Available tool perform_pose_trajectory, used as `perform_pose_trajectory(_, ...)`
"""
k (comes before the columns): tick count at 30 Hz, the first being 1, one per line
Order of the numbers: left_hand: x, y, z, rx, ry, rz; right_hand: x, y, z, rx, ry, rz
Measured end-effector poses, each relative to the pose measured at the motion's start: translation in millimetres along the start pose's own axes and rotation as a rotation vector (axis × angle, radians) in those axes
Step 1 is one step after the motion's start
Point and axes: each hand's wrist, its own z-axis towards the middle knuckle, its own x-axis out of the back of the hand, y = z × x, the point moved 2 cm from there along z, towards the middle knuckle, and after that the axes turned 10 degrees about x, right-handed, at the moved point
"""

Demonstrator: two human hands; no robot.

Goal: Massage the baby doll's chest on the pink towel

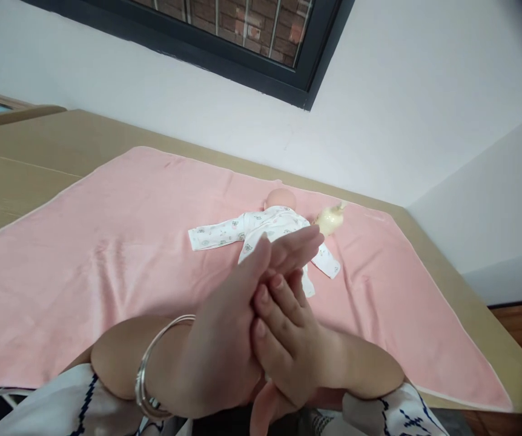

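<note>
My left hand (pixel 231 330), with silver bangles (pixel 142 378) at the wrist, reaches up and to the right with its fingers stretched out. Against its palm lies my right hand (pixel 295 348), its fingers spread and a little bent, so the two hands touch. No object shows between them, though the faces of the palms are hidden. Beyond the hands a baby doll (pixel 280 198) lies on a pink blanket (pixel 152 266), dressed in a white patterned garment (pixel 261 227). My hands cover part of its lower body. A cream-coloured bottle (pixel 330 219) lies by the doll's right-hand side.
The blanket is spread over a light wooden table (pixel 106 130) and is wrinkled in places. Behind the table stands a white wall (pixel 361 139) with a dark-framed window (pixel 306 85). A wooden edge (pixel 25 114) shows at the far left.
</note>
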Motion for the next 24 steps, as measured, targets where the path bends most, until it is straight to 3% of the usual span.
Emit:
perform_pose_trajectory(3, -2.5, 17, 5, -0.004, -0.014, -0.07, 2, 4, 1, -0.052, -0.095, 0.068)
perform_pose_trajectory(6, 2.1, 26, 26, -0.049, 0.041, -0.118, 2, 15, -1, -0.12, -0.128, 0.126)
perform_pose_trajectory(15, 34.6, -5, 140, -0.073, 0.22, -0.126, 9, 48, -4, -0.359, 0.166, 0.364)
perform_pose_trajectory(19, 60.5, -27, 190, -0.207, 0.338, -0.016, -11, 72, -18, -0.463, 0.16, 0.257)
perform_pose_trajectory(24, 95.4, -62, 223, -0.421, 0.6, 0.28, -58, 120, -53, -0.809, -0.064, 0.158)
